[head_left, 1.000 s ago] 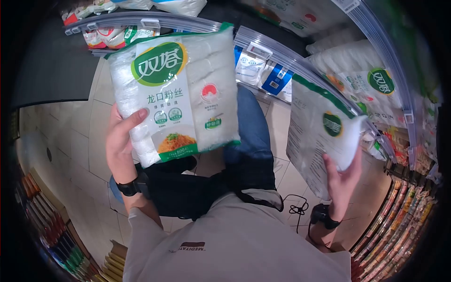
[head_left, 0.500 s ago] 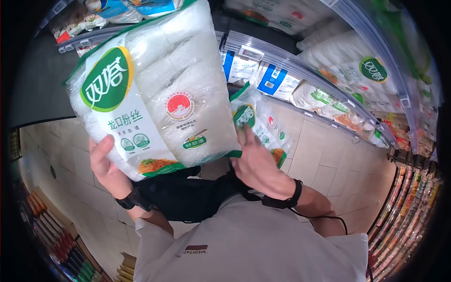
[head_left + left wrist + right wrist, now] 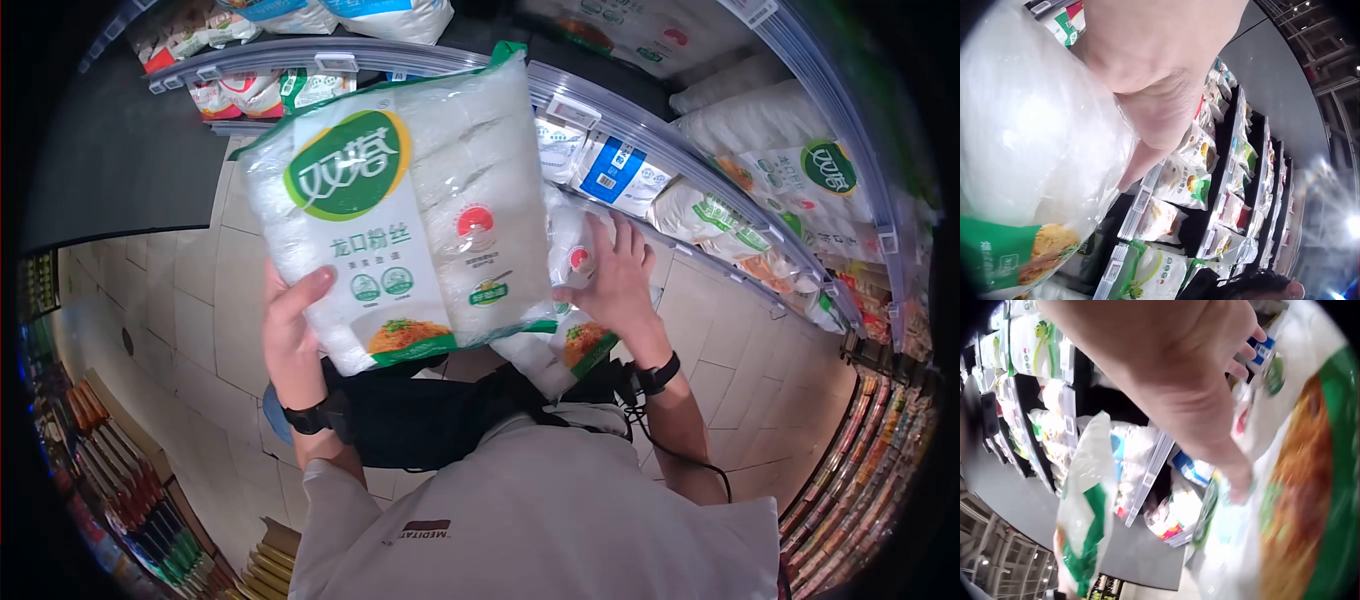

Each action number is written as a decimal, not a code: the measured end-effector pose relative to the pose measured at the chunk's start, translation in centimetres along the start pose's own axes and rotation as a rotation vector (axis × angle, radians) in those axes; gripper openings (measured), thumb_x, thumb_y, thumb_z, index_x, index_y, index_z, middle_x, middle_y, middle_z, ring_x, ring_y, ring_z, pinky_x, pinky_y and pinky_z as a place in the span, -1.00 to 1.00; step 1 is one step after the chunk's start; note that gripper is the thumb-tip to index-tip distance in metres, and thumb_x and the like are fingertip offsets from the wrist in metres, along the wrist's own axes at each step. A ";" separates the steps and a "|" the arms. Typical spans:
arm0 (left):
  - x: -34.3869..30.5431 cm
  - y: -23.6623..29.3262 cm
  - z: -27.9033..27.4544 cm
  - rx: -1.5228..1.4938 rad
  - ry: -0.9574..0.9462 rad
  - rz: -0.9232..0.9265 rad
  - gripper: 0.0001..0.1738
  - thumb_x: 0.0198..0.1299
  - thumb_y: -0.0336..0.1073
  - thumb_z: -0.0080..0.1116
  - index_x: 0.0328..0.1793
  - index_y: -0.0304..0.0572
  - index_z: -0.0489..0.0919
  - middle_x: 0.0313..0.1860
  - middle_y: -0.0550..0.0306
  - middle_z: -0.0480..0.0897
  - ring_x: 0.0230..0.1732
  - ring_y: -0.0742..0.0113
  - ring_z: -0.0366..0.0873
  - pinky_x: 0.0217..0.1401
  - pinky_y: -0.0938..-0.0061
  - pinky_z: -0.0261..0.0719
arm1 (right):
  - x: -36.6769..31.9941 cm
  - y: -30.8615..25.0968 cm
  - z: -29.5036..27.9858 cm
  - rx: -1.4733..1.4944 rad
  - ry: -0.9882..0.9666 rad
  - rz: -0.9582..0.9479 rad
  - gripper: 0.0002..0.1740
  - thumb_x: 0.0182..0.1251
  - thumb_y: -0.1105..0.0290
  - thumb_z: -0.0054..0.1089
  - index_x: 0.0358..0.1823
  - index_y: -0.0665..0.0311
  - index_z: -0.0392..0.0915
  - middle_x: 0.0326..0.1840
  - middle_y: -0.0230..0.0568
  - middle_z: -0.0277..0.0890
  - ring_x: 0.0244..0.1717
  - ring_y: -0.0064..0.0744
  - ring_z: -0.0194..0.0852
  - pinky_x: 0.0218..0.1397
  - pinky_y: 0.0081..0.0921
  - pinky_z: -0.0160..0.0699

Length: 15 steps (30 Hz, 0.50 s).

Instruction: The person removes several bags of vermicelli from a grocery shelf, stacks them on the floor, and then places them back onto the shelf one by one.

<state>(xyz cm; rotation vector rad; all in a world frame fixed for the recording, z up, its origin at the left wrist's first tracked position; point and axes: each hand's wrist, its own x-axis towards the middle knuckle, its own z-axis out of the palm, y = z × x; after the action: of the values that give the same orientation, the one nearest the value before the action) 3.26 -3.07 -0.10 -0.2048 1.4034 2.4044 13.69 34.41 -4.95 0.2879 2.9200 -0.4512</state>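
Observation:
My left hand (image 3: pixel 297 305) grips a large clear bag of glass noodles (image 3: pixel 440 200) by its lower left edge, thumb on the front. The bag has a green and yellow logo and a picture of cooked noodles. Behind its lower right corner, over the lap, lies a second bag of glass noodles (image 3: pixel 583 345), partly hidden by the first. My right hand (image 3: pixel 625 285) rests on this second bag with fingers spread. In the right wrist view, the thumb (image 3: pixel 1238 481) touches the second bag while the other fingers point away.
Curved shelves with price rails (image 3: pixel 590 115) run ahead and to the right, bearing white and blue packets (image 3: pixel 622 170) and more noodle bags (image 3: pixel 790 165). Rows of packets (image 3: pixel 860 470) stand low on the right. A black cable (image 3: pixel 680 445) hangs by the right wrist.
My right hand has brought the second bag from the right to the lap, its front now showing, and its fingers have spread. The left hand's bag rose closer, then lowered again.

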 end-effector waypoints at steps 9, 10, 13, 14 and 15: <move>-0.2 -11.3 4.5 -0.122 -0.071 -0.327 -0.39 0.29 -0.46 0.42 0.47 -0.38 0.54 0.30 -0.12 0.74 0.22 0.08 0.76 0.34 0.14 0.72 | -0.9 10.8 3.8 1.065 -0.306 0.387 -0.24 0.30 0.11 0.63 0.35 0.52 0.58 0.16 -0.03 0.79 0.06 -0.33 0.80 0.20 -0.37 0.71; -0.2 -12.3 4.7 -0.063 -0.065 -0.358 -0.41 0.31 -0.45 0.41 0.47 -0.38 0.53 0.31 -0.11 0.73 0.24 0.09 0.75 0.35 0.15 0.72 | -1.5 10.8 3.8 1.139 -0.275 0.426 -0.27 0.37 0.12 0.59 0.37 0.52 0.57 0.18 -0.06 0.78 0.07 -0.33 0.79 0.20 -0.36 0.71; 0.2 -14.2 5.6 0.008 -0.034 -0.458 -0.47 0.42 -0.42 0.35 0.47 -0.37 0.53 0.36 -0.08 0.70 0.34 0.14 0.70 0.41 0.22 0.67 | -2.6 10.5 2.8 1.193 -0.302 0.558 -0.32 0.53 0.10 0.46 0.43 0.48 0.52 0.25 -0.07 0.74 0.16 -0.32 0.76 0.25 -0.34 0.68; 0.5 -14.8 5.5 0.063 -0.050 -0.426 -0.47 0.42 -0.41 0.35 0.48 -0.36 0.53 0.37 -0.08 0.70 0.35 0.14 0.69 0.42 0.21 0.66 | -3.0 11.0 3.1 1.223 -0.297 0.532 -0.32 0.56 0.10 0.42 0.45 0.48 0.49 0.29 -0.06 0.72 0.21 -0.32 0.73 0.29 -0.35 0.66; 0.7 -15.6 5.3 0.118 -0.066 -0.395 -0.47 0.43 -0.39 0.35 0.48 -0.36 0.53 0.39 -0.07 0.69 0.37 0.14 0.68 0.43 0.21 0.65 | -3.2 11.4 3.6 1.252 -0.292 0.506 -0.32 0.59 0.10 0.38 0.48 0.48 0.47 0.32 -0.05 0.69 0.26 -0.32 0.70 0.32 -0.36 0.64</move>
<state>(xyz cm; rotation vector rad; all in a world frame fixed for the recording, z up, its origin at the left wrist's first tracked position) 8.59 8.66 -10.43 -0.3345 1.3274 1.9853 19.74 43.45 -10.87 0.9409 1.7919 -1.9107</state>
